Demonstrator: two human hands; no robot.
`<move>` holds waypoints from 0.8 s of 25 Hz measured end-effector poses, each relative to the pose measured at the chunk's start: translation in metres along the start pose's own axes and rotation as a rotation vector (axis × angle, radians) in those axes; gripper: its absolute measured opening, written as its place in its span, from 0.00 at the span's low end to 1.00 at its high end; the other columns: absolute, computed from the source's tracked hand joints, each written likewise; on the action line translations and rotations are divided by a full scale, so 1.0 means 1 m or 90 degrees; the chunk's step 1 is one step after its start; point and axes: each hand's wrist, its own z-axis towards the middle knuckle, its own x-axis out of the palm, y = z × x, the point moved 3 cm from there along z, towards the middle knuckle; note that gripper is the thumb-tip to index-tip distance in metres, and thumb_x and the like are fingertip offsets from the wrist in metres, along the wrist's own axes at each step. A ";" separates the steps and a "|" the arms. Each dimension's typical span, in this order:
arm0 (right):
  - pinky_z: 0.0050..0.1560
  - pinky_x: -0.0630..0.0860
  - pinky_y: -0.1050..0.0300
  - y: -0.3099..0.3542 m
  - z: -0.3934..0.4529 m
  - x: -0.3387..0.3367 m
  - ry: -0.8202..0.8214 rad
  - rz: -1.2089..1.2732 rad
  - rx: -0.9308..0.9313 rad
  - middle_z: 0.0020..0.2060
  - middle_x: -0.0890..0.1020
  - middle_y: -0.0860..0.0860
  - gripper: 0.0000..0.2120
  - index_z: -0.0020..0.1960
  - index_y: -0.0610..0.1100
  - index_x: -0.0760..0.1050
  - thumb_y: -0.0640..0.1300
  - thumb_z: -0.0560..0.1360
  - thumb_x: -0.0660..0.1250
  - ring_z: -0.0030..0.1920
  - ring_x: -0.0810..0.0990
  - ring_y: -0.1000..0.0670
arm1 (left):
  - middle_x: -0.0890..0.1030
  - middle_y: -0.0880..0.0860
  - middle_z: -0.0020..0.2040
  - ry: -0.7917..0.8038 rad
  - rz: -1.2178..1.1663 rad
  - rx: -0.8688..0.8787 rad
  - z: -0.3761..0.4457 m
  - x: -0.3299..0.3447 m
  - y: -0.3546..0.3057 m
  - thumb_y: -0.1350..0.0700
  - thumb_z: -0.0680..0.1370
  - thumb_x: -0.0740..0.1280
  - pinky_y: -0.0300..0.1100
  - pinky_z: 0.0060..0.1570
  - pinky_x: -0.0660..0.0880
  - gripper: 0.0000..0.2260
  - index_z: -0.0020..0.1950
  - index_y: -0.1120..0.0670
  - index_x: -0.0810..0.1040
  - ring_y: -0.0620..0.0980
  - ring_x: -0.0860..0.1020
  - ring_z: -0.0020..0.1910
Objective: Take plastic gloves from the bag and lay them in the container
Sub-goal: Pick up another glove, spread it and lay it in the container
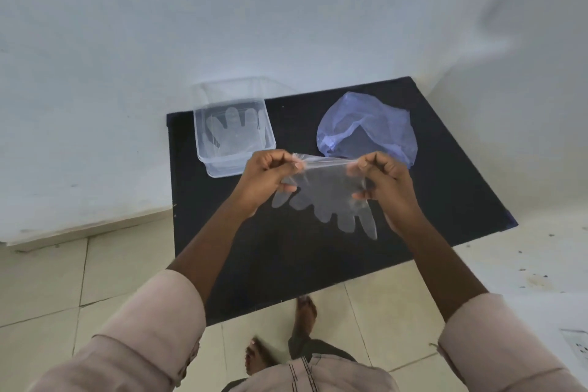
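Observation:
A clear plastic glove (331,200) hangs in the air above the black table, cuff up and fingers pointing down. My left hand (269,177) pinches the cuff's left corner and my right hand (383,177) pinches its right corner, stretching the cuff flat between them. A clear rectangular container (203,149) stands at the table's back left, with a clear glove (232,134) lying flat inside it. A crumpled translucent blue bag (366,124) lies at the back right, just behind my right hand.
The black table (286,264) fills the middle, set into a white wall corner. Beige floor tiles (63,280) and my feet show below. A white ledge (541,264) runs along the right side.

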 end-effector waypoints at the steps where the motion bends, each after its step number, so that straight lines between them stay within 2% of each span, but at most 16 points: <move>1: 0.40 0.81 0.50 0.013 0.000 0.005 0.004 0.012 0.001 0.46 0.80 0.39 0.05 0.49 0.38 0.76 0.38 0.80 0.62 0.46 0.80 0.42 | 0.85 0.60 0.48 -0.006 -0.003 0.012 -0.001 -0.005 -0.008 0.61 0.77 0.69 0.45 0.42 0.82 0.04 0.46 0.58 0.83 0.54 0.83 0.48; 4: 0.43 0.78 0.44 0.050 -0.001 0.020 0.011 -0.001 -0.011 0.42 0.81 0.45 0.06 0.47 0.42 0.76 0.39 0.80 0.61 0.43 0.80 0.44 | 0.86 0.60 0.48 -0.004 -0.006 0.038 -0.003 -0.022 -0.030 0.61 0.78 0.68 0.47 0.45 0.82 0.04 0.45 0.58 0.83 0.55 0.84 0.51; 6: 0.40 0.79 0.48 0.068 -0.003 0.026 0.018 -0.027 -0.038 0.41 0.82 0.46 0.07 0.45 0.43 0.75 0.40 0.80 0.60 0.41 0.81 0.45 | 0.86 0.60 0.48 0.010 0.000 0.048 -0.004 -0.031 -0.040 0.61 0.78 0.67 0.48 0.48 0.82 0.05 0.47 0.61 0.81 0.54 0.84 0.51; 9: 0.32 0.80 0.57 0.089 -0.007 0.034 0.043 -0.059 -0.076 0.42 0.84 0.45 0.09 0.45 0.41 0.73 0.38 0.81 0.57 0.40 0.85 0.48 | 0.85 0.56 0.46 0.012 -0.016 0.054 -0.010 -0.046 -0.053 0.60 0.79 0.66 0.47 0.49 0.82 0.04 0.47 0.59 0.79 0.53 0.85 0.48; 11: 0.31 0.79 0.59 0.100 -0.009 0.041 0.057 -0.069 -0.085 0.42 0.85 0.45 0.09 0.46 0.40 0.73 0.37 0.82 0.55 0.40 0.85 0.48 | 0.86 0.53 0.45 0.017 -0.031 0.061 -0.015 -0.055 -0.061 0.61 0.77 0.68 0.45 0.48 0.82 0.04 0.50 0.59 0.79 0.51 0.85 0.47; 14: 0.32 0.78 0.58 0.111 -0.011 0.051 0.062 -0.060 -0.090 0.41 0.85 0.43 0.10 0.45 0.42 0.73 0.38 0.82 0.56 0.39 0.85 0.47 | 0.86 0.56 0.48 0.032 -0.011 0.092 -0.022 -0.062 -0.069 0.63 0.72 0.74 0.42 0.45 0.82 0.14 0.57 0.58 0.81 0.48 0.84 0.46; 16: 0.33 0.78 0.57 0.116 -0.012 0.056 0.062 -0.037 -0.087 0.41 0.85 0.43 0.09 0.45 0.43 0.73 0.38 0.81 0.57 0.38 0.85 0.47 | 0.86 0.59 0.48 0.022 -0.007 0.103 -0.025 -0.065 -0.073 0.63 0.72 0.74 0.42 0.45 0.81 0.12 0.55 0.58 0.82 0.48 0.84 0.44; 18: 0.36 0.80 0.56 0.121 -0.016 0.059 0.069 -0.010 -0.076 0.39 0.85 0.45 0.06 0.46 0.43 0.75 0.40 0.80 0.61 0.37 0.85 0.47 | 0.86 0.56 0.43 -0.003 -0.022 0.095 -0.030 -0.070 -0.077 0.61 0.74 0.73 0.42 0.45 0.81 0.07 0.51 0.60 0.84 0.48 0.84 0.41; 20: 0.39 0.81 0.56 0.124 -0.020 0.062 0.075 -0.006 -0.069 0.39 0.85 0.46 0.03 0.46 0.42 0.79 0.41 0.77 0.67 0.37 0.85 0.49 | 0.86 0.55 0.41 -0.014 -0.032 0.098 -0.034 -0.074 -0.080 0.58 0.75 0.72 0.43 0.46 0.82 0.06 0.49 0.60 0.84 0.49 0.84 0.41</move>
